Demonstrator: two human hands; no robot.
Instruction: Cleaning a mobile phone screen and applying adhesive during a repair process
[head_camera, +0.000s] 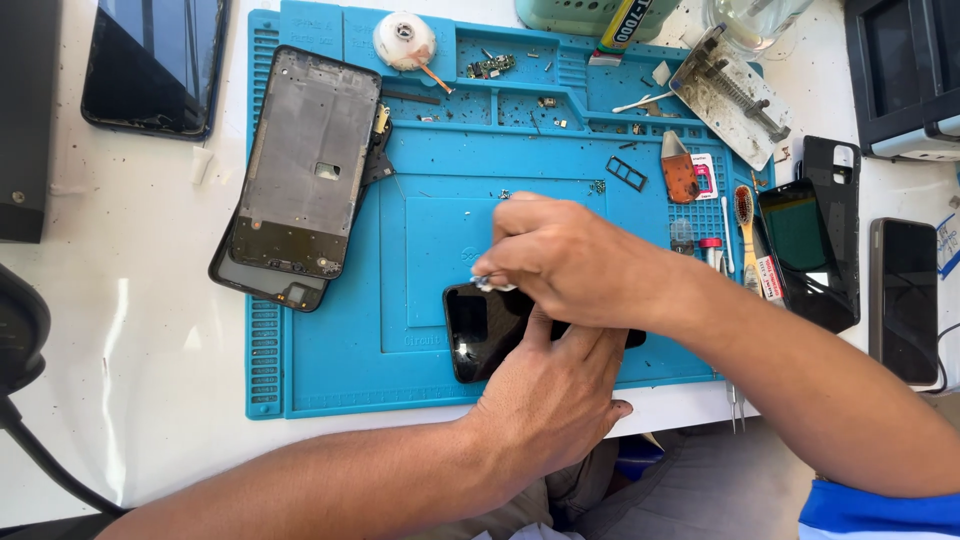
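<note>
Head view: a person works on a blue silicone repair mat (340, 370) on a white table.
Left hand (555, 385): lies flat on a glossy black phone (480, 325) near the mat's front edge, fingers spread, pinning it.
Right hand (575, 262): fingertips pinched narrow on a small white wad (490, 285), perhaps cotton, touching the phone's top end.
Progress: a grey stripped phone frame (300, 165) rests at the mat's left edge; judging by this, disassembly is done, cleaning under way, reassembly left.
</note>
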